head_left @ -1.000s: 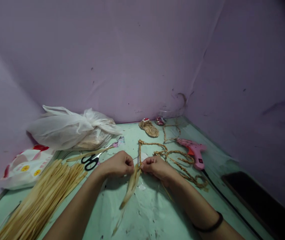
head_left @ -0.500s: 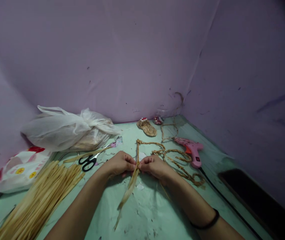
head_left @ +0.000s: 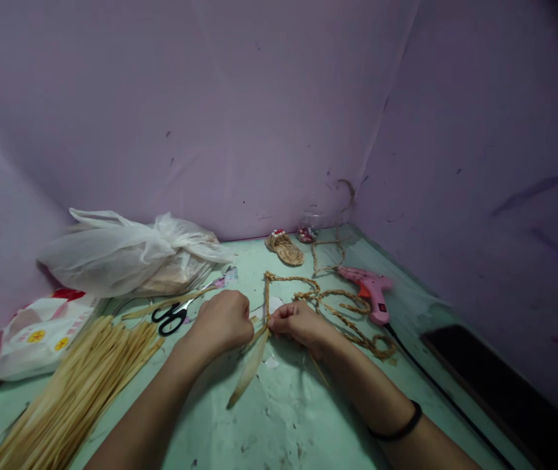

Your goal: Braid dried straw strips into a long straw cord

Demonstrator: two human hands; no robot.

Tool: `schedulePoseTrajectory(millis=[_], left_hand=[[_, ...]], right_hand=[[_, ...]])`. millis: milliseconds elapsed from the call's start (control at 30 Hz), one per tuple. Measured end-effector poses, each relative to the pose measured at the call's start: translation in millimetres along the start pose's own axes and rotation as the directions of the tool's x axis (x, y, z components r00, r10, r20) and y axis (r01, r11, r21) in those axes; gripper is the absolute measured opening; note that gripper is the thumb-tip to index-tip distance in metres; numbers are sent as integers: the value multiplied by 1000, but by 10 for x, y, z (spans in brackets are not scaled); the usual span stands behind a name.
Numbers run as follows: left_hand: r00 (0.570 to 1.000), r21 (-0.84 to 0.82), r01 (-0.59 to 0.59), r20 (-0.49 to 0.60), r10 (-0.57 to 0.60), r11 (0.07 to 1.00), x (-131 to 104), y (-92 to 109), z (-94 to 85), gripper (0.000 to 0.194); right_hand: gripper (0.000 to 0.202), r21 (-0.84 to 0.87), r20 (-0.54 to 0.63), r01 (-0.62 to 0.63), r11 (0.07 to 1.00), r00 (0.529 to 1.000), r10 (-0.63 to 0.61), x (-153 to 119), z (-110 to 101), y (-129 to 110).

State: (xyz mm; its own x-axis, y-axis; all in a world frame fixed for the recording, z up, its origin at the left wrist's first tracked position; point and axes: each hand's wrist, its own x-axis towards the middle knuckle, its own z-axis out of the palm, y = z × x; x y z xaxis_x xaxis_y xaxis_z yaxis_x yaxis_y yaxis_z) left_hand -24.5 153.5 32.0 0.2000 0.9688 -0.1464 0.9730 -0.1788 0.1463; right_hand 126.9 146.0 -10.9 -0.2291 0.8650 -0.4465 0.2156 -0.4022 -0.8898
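Observation:
A long braided straw cord (head_left: 291,279) lies in bends and loops on the green table, its near end between my hands. My right hand (head_left: 301,323) pinches the braid where the loose strands begin. Just left of it, my left hand (head_left: 227,320) is closed with the knuckles up, and a strand runs toward its fingers; its fingertips are mostly hidden. One wide pale strand (head_left: 249,375) hangs from the braid toward me. Another thin strand (head_left: 318,369) shows under my right wrist.
Left: straw bundle (head_left: 83,385), black-handled scissors (head_left: 173,320), white plastic bag (head_left: 126,254), printed bag (head_left: 44,333). Back: small woven slipper (head_left: 286,249), container of beads (head_left: 307,234). Right: pink glue gun (head_left: 379,297) with its cord, dark flat object (head_left: 484,372).
My left hand has moved slightly left, away from my right hand, and turned knuckles up. The loose strands have spread apart. My right hand still pinches the braid.

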Motion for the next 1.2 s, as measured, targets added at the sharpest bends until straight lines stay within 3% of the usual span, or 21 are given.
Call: schedulePoseTrajectory(millis=[100,200,300,433,567,767,1200], left_hand=[[999,-87,-8,51,12,996,-9,61,63,15],[986,-279,-38,144,81,960,32,31,111,14],[947,-521,47,295,128,852,68,-15,106,15],[911,-709,214,393,124,672,102,-18,93,13],[882,-745,351,466,65,567,132,-22,143,14],[858,-781,442,511,45,441,183,-134,243,23],[852,-759,439,522,46,481,167,-51,313,13]], right_hand=[[14,-1,-10,5,1000,1000,-5,-2,-2,3],[13,2,-13,-10,1000,1000,10,-14,1,-17],[13,5,-19,-21,1000,1000,21,-17,5,-29],[14,8,-19,-2,1000,1000,3,-4,7,-23],[14,14,-12,-2,1000,1000,2,-5,8,-26],[15,6,-6,2,1000,1000,-2,-17,3,-43],[14,11,-6,26,1000,1000,-26,17,-7,10]])
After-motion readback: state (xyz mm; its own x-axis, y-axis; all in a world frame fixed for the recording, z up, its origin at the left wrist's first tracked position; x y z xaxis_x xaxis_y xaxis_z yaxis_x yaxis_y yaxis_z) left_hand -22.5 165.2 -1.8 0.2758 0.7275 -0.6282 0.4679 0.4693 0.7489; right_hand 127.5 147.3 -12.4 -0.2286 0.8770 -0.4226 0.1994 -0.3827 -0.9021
